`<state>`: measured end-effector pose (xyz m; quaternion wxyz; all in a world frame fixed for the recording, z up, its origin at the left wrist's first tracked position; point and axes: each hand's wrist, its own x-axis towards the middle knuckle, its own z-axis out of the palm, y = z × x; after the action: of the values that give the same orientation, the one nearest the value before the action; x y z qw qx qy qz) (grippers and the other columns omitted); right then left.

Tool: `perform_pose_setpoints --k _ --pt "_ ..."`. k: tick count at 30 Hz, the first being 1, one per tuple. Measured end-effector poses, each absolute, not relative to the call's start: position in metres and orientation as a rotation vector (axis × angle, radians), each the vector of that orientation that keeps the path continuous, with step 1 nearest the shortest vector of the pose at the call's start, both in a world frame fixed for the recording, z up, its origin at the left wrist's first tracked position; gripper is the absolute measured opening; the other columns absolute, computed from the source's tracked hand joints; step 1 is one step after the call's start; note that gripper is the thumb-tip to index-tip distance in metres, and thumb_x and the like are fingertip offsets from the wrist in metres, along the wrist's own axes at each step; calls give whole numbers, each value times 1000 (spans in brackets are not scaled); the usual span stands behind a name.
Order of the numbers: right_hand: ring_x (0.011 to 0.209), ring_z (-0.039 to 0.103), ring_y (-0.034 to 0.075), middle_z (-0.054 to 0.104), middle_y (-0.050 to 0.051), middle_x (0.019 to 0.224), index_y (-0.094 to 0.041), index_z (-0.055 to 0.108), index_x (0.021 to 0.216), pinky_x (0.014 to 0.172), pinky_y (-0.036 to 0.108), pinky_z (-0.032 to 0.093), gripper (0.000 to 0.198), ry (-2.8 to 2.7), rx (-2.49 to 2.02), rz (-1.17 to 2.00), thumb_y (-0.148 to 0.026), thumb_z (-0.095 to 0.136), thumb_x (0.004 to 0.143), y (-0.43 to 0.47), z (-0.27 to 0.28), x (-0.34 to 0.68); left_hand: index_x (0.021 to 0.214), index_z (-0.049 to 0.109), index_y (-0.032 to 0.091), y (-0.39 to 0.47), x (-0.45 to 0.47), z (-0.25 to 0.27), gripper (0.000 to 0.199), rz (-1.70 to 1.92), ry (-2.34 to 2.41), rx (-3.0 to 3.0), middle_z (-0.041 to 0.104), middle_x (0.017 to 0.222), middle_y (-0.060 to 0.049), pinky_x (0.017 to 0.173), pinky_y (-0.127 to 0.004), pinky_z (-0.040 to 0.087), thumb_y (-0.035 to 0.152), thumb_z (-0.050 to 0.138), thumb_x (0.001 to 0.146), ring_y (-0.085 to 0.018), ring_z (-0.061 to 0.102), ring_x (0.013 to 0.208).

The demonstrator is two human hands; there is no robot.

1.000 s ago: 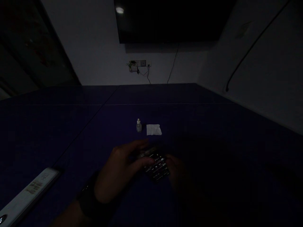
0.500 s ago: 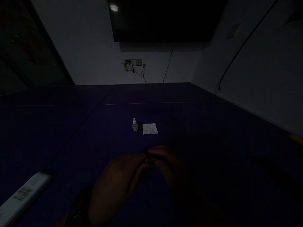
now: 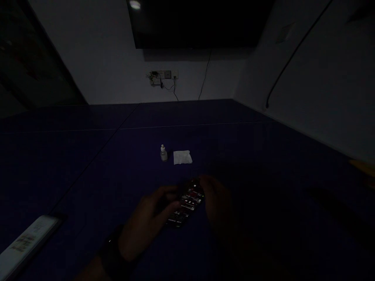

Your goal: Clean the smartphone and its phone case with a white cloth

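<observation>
A smartphone (image 3: pixel 189 203) with a dark, lit screen is tilted between my two hands, its screen facing me. My left hand (image 3: pixel 148 218) grips its left edge, the thumb lying over the screen's side. Around the upper right edge, my right hand (image 3: pixel 216 199) is closed, though much of it is lost in darkness. A dark watch or band (image 3: pixel 113 249) circles my left wrist. Beyond the phone stand a small dropper bottle (image 3: pixel 163 154) with a white cap and, just right of it, a flat white folded tissue or cloth (image 3: pixel 182 157).
A long white box (image 3: pixel 27 244) lies on the dark blue tabletop (image 3: pixel 88 195) at lower left. Something yellow (image 3: pixel 363 168) is at the right edge. Behind are a wall screen (image 3: pixel 193 23), sockets (image 3: pixel 161 76) and hanging cables. The room is very dim.
The phone has turned from nearly edge-on, mostly hidden by my hands, to show its lit screen. My hands have moved slightly apart around it, and the view has shifted a little.
</observation>
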<state>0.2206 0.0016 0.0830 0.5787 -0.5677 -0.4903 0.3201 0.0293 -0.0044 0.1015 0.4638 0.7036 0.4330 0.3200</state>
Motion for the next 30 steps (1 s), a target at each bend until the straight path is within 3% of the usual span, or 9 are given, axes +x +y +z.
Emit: perform_pose_setpoints --k 5,10,14,18,21,24,27,30 --pt "70 60 20 69 5 75 -18 72 80 60 29 45 39 -913 -1381 898 -54 57 83 8 76 227 124 71 27 -4 16 90 34 628 1061 1710 76 119 -3 90 -34 54 42 49 103 -25 72 104" --pt "71 58 19 67 4 78 -17 73 84 60 28 42 42 -1006 -1362 998 -58 62 80 13 65 239 124 72 29 8 10 101 33 648 1162 1848 78 112 -2 82 -32 54 39 50 101 -25 74 98" --pt "77 63 21 71 4 87 -20 74 102 64 29 47 40 -1101 -1317 1054 -54 59 85 18 59 244 112 77 30 24 6 106 25 722 1124 1769 79 110 -2 85 -34 53 38 61 95 -26 73 99" --pt "82 65 23 72 7 93 -21 72 96 70 33 51 26 -1220 -1374 956 -38 62 79 19 48 245 110 77 21 29 11 94 35 984 1014 1244 78 104 -10 84 -39 54 49 68 90 -28 72 94" --pt "90 66 26 72 7 97 -22 72 90 82 38 52 28 -1215 -1339 986 -25 74 62 18 40 242 122 71 17 23 20 81 47 1099 738 919 71 124 -15 102 -46 47 51 68 90 -32 65 116" --pt "82 67 25 71 6 89 -23 69 92 73 38 54 26 -972 -1220 1252 -35 71 69 12 35 225 129 67 21 19 29 71 49 1193 658 703 66 135 -11 106 -42 45 52 69 90 -31 58 126" --pt "75 67 23 73 5 94 -25 64 112 62 34 52 41 -668 -1066 1515 -45 67 77 3 34 200 133 61 24 22 35 68 47 1234 634 500 70 123 -9 94 -39 52 51 63 95 -25 67 108" --pt "81 68 22 74 5 102 -25 63 117 66 32 51 47 -592 -1026 1513 -51 70 79 -6 34 182 136 58 20 27 42 69 44 1205 620 401 72 110 -10 84 -37 56 47 54 101 -23 70 91"
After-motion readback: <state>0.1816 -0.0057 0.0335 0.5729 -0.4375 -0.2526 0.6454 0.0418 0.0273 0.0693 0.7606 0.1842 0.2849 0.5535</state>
